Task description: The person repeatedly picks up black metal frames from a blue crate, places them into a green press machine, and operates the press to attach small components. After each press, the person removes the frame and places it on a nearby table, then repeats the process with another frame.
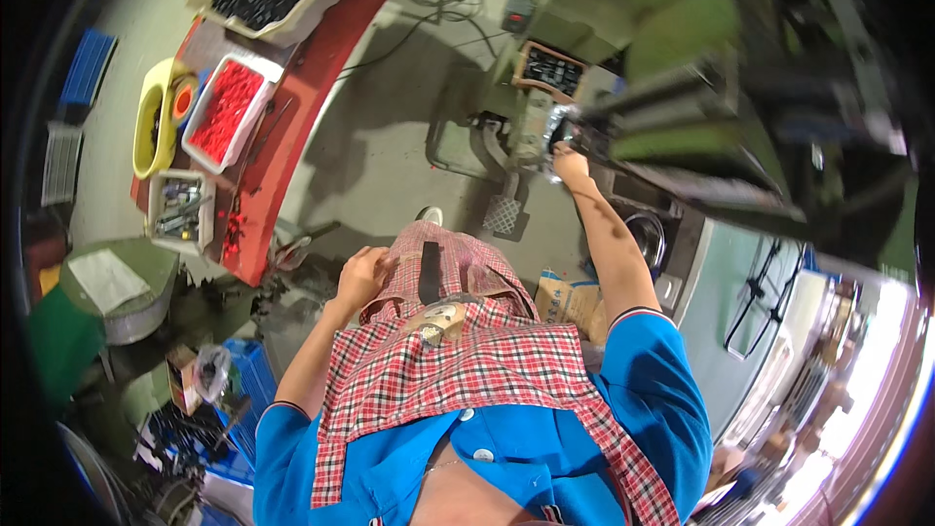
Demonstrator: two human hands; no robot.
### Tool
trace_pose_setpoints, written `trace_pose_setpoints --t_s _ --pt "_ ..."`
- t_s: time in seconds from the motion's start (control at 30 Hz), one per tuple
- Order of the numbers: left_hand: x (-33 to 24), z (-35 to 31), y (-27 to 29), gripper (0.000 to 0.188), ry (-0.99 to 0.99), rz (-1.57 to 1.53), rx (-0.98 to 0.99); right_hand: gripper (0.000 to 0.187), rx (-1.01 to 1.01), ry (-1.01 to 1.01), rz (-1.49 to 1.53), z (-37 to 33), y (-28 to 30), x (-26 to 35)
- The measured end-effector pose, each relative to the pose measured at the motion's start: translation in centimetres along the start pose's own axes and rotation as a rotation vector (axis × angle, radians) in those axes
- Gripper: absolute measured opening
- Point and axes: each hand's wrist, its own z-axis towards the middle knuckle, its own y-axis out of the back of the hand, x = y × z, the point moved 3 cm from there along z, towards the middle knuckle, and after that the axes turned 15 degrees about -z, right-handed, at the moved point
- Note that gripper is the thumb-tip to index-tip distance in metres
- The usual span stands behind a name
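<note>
The green machine [682, 49] stands far right; the right hand [570, 161] reaches its near side, its grip unclear. Beyond is a tray [547, 89] of dark pieces. The left hand [364, 275], loosely spread, is beside the checked apron [467, 360].

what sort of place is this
Probably a factory workshop: there's a large green machine on the right, a foot pedal, and a white tub of small red parts on a red bench.

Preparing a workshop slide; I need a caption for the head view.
Right hand at a green machine, left hand near the checked apron; red parts in a white tray.
</note>
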Motion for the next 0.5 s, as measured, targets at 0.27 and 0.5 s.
trace_pose_setpoints --t_s 0.27,0.5 --pt "-0.5 -0.3 1.2 0.020 0.084 0.118 -0.045 0.023 0.096 -0.063 -0.147 5.2 0.4 4.8" --pt "-0.9 3.8 1.0 0.026 0.046 0.191 0.180 0.018 0.011 -0.182 -0.431 5.3 -4.5 3.4"
